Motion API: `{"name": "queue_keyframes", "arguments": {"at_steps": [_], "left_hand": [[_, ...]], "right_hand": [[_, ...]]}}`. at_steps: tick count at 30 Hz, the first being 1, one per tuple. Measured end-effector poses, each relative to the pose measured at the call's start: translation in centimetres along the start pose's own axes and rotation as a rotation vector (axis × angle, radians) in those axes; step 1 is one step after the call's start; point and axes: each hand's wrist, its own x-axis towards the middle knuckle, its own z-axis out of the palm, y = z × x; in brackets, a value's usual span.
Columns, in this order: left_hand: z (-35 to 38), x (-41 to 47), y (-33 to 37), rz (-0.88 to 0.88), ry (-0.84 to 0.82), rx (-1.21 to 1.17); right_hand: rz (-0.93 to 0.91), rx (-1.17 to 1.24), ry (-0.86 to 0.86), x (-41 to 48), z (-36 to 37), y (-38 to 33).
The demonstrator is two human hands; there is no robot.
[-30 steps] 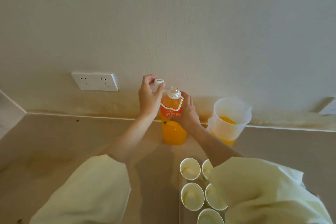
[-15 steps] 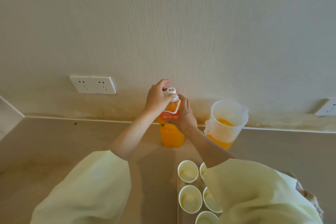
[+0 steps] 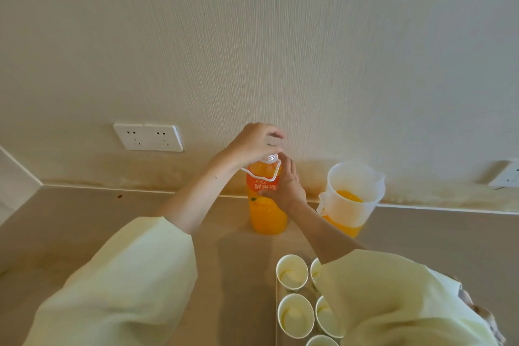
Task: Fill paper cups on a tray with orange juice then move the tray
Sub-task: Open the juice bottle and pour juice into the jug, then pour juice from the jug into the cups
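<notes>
An orange juice bottle (image 3: 265, 213) with an orange label stands upright on the counter near the wall. My right hand (image 3: 286, 188) grips its upper body from the right. My left hand (image 3: 252, 144) is over the bottle's neck, its fingers curled round the white cap (image 3: 270, 158) sitting on the top. A translucent plastic jug (image 3: 351, 194) with some orange juice in it stands to the right of the bottle. Several white paper cups (image 3: 292, 271) stand on a tray (image 3: 276, 303) at the bottom; they hold a pale liquid, and my right sleeve hides part of them.
A beige counter (image 3: 112, 227) runs along a textured wall. A double wall socket (image 3: 148, 137) is mounted at the left and another socket (image 3: 505, 175) at the far right. A small dark spot (image 3: 120, 196) lies on the counter by the wall.
My left hand brought the white cap from beside the bottle's neck onto its top and now covers it. My right hand has kept its grip on the bottle.
</notes>
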Motion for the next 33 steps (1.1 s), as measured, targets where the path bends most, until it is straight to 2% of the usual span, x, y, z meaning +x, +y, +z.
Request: {"name": "queue_keyframes", "arguments": {"at_steps": [4,7,10,12,15,19,22,24,27,29,33], "left_hand": [[0.4,0.3,-1.1,-0.059,0.003,0.258],[0.4,0.4,-0.9,-0.031,-0.015,0.278],[-0.9,0.8,-0.4,-0.012,-0.109,0.238],[-1.5,1.1,-0.3,-0.036,-0.077,0.172],[-0.9,1.2,-0.6,-0.072,-0.034,0.302],[-0.2,1.4,-0.7,-0.037,-0.129,0.336],[0.0,1.5,0.3,0.023,-0.155,0.473],[1.5,1.5,1.5,0.121,-0.116,0.543],[5.0,1.2,3.5,0.157,0.001,0.251],[7.4,1.2,4.5,0.135,0.121,0.033],[12.3,0.3,6.1,0.051,0.190,-0.191]], "right_hand": [[-0.008,-0.002,0.006,-0.1,0.0,0.0],[-0.008,-0.009,0.010,-0.1,0.0,0.0],[-0.010,-0.015,0.009,-0.1,0.0,0.1],[-0.015,-0.010,0.010,-0.1,0.0,0.1],[-0.029,-0.004,0.014,0.0,0.1,0.2],[-0.036,-0.011,0.024,0.0,0.0,0.2],[-0.031,-0.040,-0.005,0.1,-0.1,0.0],[-0.059,-0.179,-0.062,0.1,-0.8,0.1],[-0.185,-0.495,-0.081,-0.8,-3.1,1.0],[-0.305,-0.575,0.076,-1.6,-5.0,2.8],[-0.287,-0.519,0.354,-3.6,-9.4,8.1]]}}
